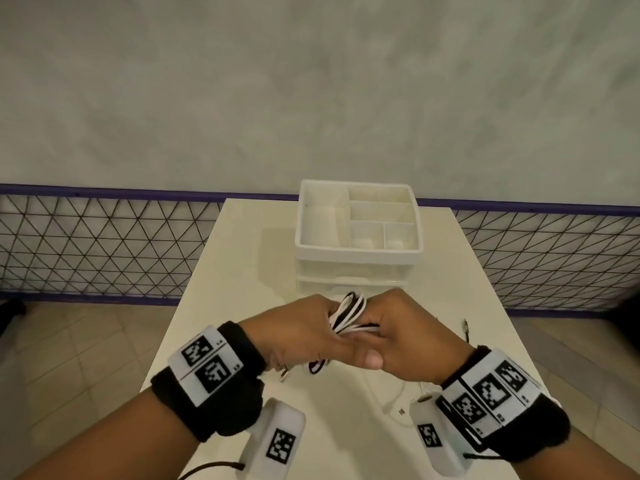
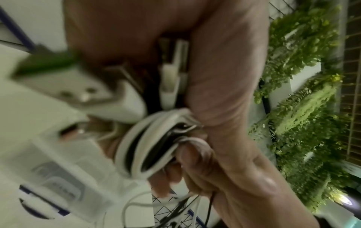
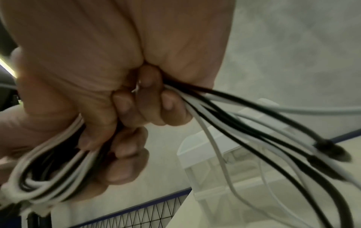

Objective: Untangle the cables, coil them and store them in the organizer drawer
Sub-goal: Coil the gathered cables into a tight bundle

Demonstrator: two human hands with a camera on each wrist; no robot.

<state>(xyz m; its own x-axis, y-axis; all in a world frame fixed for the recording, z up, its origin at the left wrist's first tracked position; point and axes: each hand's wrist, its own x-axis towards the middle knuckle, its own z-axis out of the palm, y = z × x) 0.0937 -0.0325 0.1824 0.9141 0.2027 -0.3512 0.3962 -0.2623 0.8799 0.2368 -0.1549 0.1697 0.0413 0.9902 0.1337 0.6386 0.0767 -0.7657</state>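
At twelve o'clock on the cream rectangular tabletop (image 1: 242, 271) stands the white plastic organizer with a divided top tray and clear drawers (image 1: 358, 233), set against the far edge. Bare surface runs down its nine o'clock side to the left edge, and a narrower strip lies at three o'clock before the right edge. Beyond both side edges the tabletop drops off to a tiled floor (image 1: 86, 358) and a purple-framed wire mesh fence (image 1: 104, 244).

At six o'clock from the organizer, just in front of its drawers, both hands meet above the tabletop. The left hand (image 1: 304, 332) has its fingers curled round the bundle of white and black cables (image 1: 349, 313), thumb pressed across it; a white USB plug (image 2: 173, 74) lies in its palm. The right hand (image 1: 405, 332) grips the same bundle from three o'clock, fingers (image 3: 148, 98) closed tight, loose strands fanning out past them. One black cable end with a metal plug (image 1: 467, 329) lies on the tabletop at three o'clock of the right hand, near the right edge. A thin white cable (image 1: 391, 403) lies loose at six o'clock, beneath the wrists.
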